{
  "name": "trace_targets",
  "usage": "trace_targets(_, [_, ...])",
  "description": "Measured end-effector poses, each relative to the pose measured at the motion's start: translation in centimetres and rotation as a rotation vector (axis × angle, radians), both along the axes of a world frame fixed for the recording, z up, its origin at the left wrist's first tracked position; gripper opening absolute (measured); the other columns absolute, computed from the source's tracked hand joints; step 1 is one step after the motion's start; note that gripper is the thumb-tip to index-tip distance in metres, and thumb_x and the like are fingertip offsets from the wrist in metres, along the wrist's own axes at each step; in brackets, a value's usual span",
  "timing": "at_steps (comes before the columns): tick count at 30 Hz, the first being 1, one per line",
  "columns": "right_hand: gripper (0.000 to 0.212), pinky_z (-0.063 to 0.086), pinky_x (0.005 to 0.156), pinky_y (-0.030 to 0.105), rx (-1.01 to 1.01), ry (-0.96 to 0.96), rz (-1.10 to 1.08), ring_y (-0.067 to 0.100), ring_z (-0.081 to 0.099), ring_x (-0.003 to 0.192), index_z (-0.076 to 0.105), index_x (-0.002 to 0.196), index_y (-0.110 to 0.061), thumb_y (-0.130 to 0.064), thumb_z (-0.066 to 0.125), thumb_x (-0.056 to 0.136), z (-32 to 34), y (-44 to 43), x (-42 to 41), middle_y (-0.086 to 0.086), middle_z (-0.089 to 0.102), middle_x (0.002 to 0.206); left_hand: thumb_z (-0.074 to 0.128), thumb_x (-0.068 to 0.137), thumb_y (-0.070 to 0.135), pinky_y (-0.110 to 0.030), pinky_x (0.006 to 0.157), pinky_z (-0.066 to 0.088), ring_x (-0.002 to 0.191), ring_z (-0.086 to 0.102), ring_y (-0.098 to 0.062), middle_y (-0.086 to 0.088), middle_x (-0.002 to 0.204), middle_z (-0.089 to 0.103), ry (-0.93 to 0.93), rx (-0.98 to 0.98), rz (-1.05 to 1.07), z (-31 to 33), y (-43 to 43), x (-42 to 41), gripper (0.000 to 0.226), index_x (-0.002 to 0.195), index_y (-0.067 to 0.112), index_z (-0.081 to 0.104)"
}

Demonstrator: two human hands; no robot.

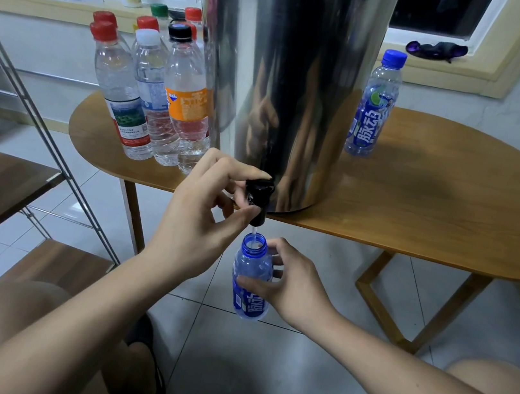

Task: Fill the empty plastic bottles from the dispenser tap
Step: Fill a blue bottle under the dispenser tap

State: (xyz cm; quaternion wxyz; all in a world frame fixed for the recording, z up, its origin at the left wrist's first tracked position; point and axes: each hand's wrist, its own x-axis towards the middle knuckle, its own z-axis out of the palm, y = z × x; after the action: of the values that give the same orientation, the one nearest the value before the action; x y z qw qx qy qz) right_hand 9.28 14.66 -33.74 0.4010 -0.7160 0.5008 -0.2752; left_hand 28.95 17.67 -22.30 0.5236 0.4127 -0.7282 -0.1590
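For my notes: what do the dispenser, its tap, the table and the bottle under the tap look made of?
Dispenser: probably polished stainless steel, mirror-like reflections. Tap: apparently black plastic, by its slight gloss. Table: wood or veneer, matte brown, faint grain. Bottle: clear blue-tinted plastic, see-through wall.

The scene is seen from one head camera, pointed forward and down, close above the bench (420,200) edge and floor (260,365).

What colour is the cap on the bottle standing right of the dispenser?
Blue cap; the head view shows it clearly.
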Motion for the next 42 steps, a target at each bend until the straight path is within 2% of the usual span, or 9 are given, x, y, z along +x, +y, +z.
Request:
trace_targets(8, [0.068,0.062,0.096,0.03,-0.017,0.011,0.003,0.007,0.066,0.116,0.054,0.132,-0.041,-0.055,0.092,0.079,-0.16,-0.11,0.04,-0.021,0.067,0.131,0.078,0.09,-0.012,-0.033,0.071,0.051,0.088,0.065,-0.027,-0.005,0.1,0.055,0.038,0.031,-0.011,-0.05,-0.06,-0.06,0.055,0.124,0.03,0.068])
trace_targets(16, [0.064,0.059,0.091,0.022,-0.016,0.003,0.002,0.002,0.065,0.112,0.052,0.127,-0.047,-0.055,0.092,0.078,-0.07,-0.05,0.03,-0.025,0.065,0.126,0.077,0.09,-0.013,-0.034,0.071,0.052,0.087,0.064,-0.027,-0.005,0.1,0.055,0.065,0.051,-0.021,-0.13,-0.12,-0.07,0.056,0.124,0.032,0.068])
trace_targets(19, [0.065,0.058,0.089,0.02,-0.024,0.005,0.0,0.001,0.065,0.112,0.052,0.128,-0.046,-0.056,0.092,0.078,-0.1,-0.05,0.03,-0.024,0.066,0.126,0.077,0.091,-0.012,-0.039,0.071,0.054,0.087,0.064,-0.027,-0.005,0.1,0.054,0.08,0.061,-0.029,-0.2,-0.13,-0.05,0.055,0.124,0.031,0.068])
trace_targets(22, [0.067,0.059,0.09,0.022,-0.019,0.011,0.001,0.002,0.066,0.113,0.053,0.131,-0.044,-0.056,0.092,0.079,-0.11,-0.07,0.05,-0.023,0.066,0.128,0.076,0.091,-0.012,-0.043,0.072,0.056,0.087,0.063,-0.028,-0.004,0.101,0.053,0.098,0.073,-0.036,-0.29,-0.16,-0.05,0.056,0.124,0.032,0.069])
trace_targets(42, [0.069,0.061,0.096,0.028,-0.006,0.023,0.006,0.007,0.065,0.117,0.054,0.136,-0.038,-0.055,0.092,0.08,-0.09,-0.08,-0.04,-0.017,0.067,0.132,0.076,0.091,-0.014,-0.044,0.072,0.057,0.087,0.063,-0.028,-0.006,0.099,0.054,0.1,0.074,-0.036,-0.27,-0.23,-0.11,0.061,0.123,0.037,0.067])
